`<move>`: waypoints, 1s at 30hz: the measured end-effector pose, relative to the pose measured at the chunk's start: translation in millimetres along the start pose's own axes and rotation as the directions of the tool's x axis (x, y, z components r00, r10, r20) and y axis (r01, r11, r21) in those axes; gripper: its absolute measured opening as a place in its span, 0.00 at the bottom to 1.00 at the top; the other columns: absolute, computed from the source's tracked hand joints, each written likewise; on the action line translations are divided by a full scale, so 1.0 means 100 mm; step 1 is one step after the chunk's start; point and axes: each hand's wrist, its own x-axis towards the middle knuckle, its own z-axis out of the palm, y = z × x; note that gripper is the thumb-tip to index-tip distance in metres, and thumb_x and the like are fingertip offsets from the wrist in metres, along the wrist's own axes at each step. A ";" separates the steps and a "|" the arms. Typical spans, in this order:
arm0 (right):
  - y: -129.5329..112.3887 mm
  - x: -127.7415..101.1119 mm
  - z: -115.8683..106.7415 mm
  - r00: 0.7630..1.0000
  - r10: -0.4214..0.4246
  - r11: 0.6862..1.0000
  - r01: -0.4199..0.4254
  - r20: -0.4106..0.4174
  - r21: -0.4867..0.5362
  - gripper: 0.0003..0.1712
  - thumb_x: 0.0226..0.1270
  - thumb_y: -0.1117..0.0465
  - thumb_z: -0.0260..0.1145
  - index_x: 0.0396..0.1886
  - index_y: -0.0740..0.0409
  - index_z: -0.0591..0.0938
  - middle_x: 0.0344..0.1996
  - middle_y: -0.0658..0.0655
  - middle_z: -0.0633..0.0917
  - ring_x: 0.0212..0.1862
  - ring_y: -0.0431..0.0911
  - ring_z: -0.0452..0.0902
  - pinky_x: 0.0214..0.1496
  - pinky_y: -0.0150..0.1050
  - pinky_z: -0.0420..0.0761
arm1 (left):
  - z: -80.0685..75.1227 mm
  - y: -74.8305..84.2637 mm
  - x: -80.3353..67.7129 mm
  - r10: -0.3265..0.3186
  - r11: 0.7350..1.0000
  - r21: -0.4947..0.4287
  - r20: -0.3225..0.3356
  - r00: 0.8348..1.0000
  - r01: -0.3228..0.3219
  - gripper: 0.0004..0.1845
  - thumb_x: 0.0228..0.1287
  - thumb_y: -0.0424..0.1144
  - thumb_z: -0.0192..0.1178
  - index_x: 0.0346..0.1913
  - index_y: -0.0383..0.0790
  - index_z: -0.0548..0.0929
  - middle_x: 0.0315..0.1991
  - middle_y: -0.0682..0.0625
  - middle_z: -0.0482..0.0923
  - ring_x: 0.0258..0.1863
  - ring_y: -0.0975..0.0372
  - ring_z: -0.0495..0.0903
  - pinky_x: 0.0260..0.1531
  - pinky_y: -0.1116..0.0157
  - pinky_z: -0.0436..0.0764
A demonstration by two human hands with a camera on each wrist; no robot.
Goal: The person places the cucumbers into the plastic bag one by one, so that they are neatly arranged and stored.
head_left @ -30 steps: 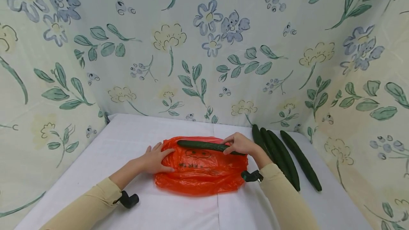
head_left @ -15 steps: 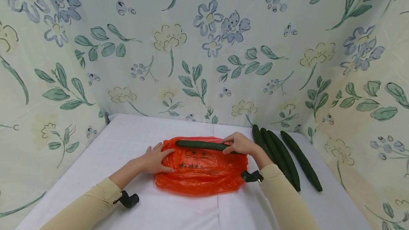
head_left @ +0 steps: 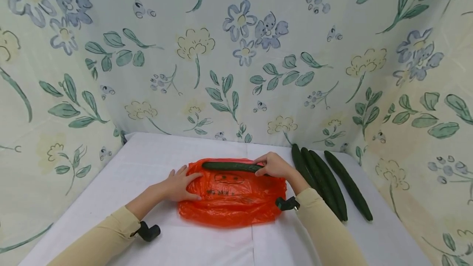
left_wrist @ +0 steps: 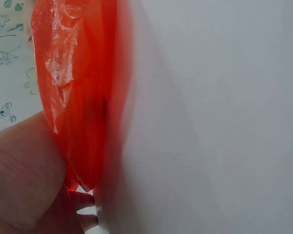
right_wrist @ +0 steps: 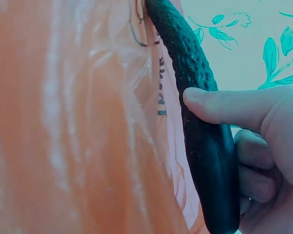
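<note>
A red plastic bag (head_left: 236, 200) with dark printing lies flat and crumpled in the middle of the table. Across its far part lies a long dark green cucumber (head_left: 229, 166), roughly level from left to right. My right hand (head_left: 275, 165) grips the cucumber near its right end; in the right wrist view the thumb (right_wrist: 205, 105) presses one side and curled fingers (right_wrist: 256, 168) hold the other. My left hand (head_left: 179, 184) rests with spread fingers on the bag's left edge. In the left wrist view the bag's edge (left_wrist: 75, 87) rises beside that hand's palm.
Several more cucumbers (head_left: 329, 180) lie side by side at the right of the white-covered table (head_left: 155, 151), the rightmost one (head_left: 349, 186) a little apart. A floral curtain (head_left: 207, 106) stands behind and along both sides. Black wrist cameras (head_left: 148, 231) hang from both sleeves.
The cucumber in my right hand has slid slightly to the left over the bag, and the right hand has shifted a little left with it. My left hand stays put.
</note>
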 end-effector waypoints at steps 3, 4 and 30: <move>-0.01 0.03 0.02 1.000 0.019 0.999 -0.019 -0.012 -0.033 0.18 0.57 0.61 0.79 0.49 0.46 0.90 0.42 0.50 0.88 0.41 0.48 0.78 0.47 0.40 0.84 | -0.02 0.00 -0.01 -0.004 1.000 -0.003 0.001 1.000 0.004 0.48 0.51 0.68 0.69 0.74 0.53 0.68 0.77 0.35 0.57 0.79 0.37 0.44 0.70 0.28 0.44; -0.02 0.04 0.02 1.000 0.024 0.999 -0.025 -0.012 -0.046 0.19 0.57 0.60 0.79 0.49 0.46 0.90 0.43 0.50 0.88 0.40 0.47 0.78 0.48 0.40 0.84 | -0.03 0.00 -0.01 -0.005 1.000 -0.003 0.002 1.000 0.005 0.48 0.51 0.68 0.69 0.74 0.54 0.68 0.77 0.35 0.57 0.78 0.37 0.45 0.70 0.28 0.44; 0.13 0.04 0.09 0.993 0.118 0.978 -0.120 -0.024 -0.173 0.19 0.58 0.56 0.78 0.49 0.53 0.89 0.43 0.54 0.88 0.40 0.48 0.78 0.54 0.46 0.84 | 0.00 0.00 -0.01 -0.005 1.000 0.007 0.006 1.000 0.004 0.48 0.51 0.67 0.70 0.75 0.53 0.68 0.77 0.35 0.57 0.78 0.37 0.45 0.70 0.28 0.44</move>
